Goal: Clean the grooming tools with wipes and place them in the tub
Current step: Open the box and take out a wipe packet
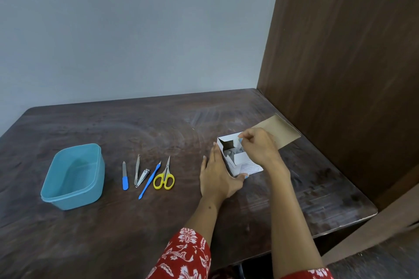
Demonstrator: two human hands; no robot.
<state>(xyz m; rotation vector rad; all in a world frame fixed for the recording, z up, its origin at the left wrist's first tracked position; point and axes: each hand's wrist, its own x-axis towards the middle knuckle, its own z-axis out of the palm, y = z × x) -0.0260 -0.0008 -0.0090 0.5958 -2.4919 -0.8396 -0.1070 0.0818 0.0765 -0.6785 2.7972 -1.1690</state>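
With the left hand only resting flat against the wipe box and the right hand pinching a wipe at its mouth, a hard tug could tip the box (tools untouched at 9 o'clock, beside the empty tub).

Dark wood table with a scuffed, streaky top, shoved into a corner. Plain grey wall behind it, brown wood panel on the right side. There's a tan card lying flat by the panel (could be an envelope, can't tell).
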